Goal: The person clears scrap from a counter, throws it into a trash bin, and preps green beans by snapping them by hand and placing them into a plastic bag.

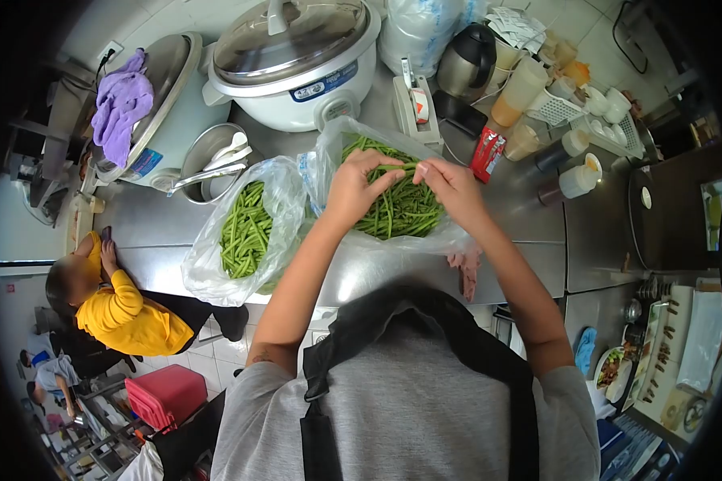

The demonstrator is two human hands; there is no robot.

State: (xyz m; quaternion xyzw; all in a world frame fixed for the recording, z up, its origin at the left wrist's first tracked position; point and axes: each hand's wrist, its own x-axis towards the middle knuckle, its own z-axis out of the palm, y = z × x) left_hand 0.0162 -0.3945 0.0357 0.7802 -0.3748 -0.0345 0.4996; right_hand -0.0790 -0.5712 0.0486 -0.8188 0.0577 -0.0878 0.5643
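Both my hands are raised over a clear plastic bag [329,144] filled with long green beans [397,212]. My left hand [357,184] pinches one end of a green bean [401,167] between thumb and fingers. At its other end, my right hand [451,188] closes on the same bean, thumb uppermost. To the left, a second clear plastic bag [204,268] stands open with shorter green bean pieces [247,232] inside. The two bags touch side by side on the steel counter [140,220].
Behind the bags stand a large rice cooker [297,72], a steel pot [208,152] with ladles, and a tape dispenser [415,108]. A red packet [488,155] and sauce bottles [521,92] are at the right. A person in yellow [136,317] leans on the counter's left end.
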